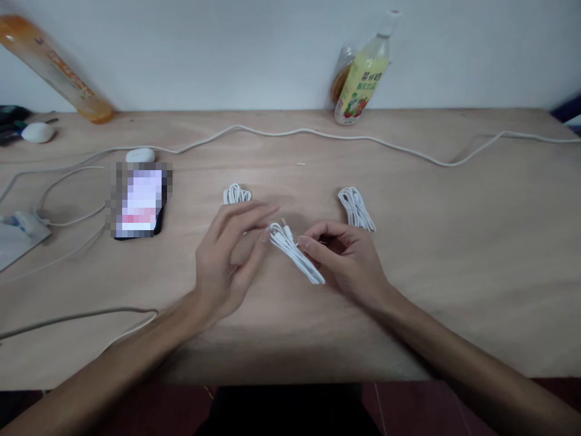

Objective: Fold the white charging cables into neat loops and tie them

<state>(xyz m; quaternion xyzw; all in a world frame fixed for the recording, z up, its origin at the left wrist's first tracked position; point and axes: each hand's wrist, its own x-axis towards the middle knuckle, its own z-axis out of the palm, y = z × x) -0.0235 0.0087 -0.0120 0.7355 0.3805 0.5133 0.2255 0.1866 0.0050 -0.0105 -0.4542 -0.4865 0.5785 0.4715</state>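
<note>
A table (472, 254) spreads beneath the grip, an orange bottle (59, 69) beyond it at far left, a yellow bottle (363, 82) beyond at right. Before me, a right hand (356, 257) pinches narrowly; whether the left hand (220, 254), blurred, grips too, I cannot tell. A phone (141, 203) lies to their left. That pinch holds a bundled cable (295, 254) between the hands, a left coil (236, 194) and right coil (356, 209) just beyond.

left hand (222, 254): fingers outstretched | right hand (356, 257): fingers curled, thumb extended | forearms (445, 342) angled inward
</note>
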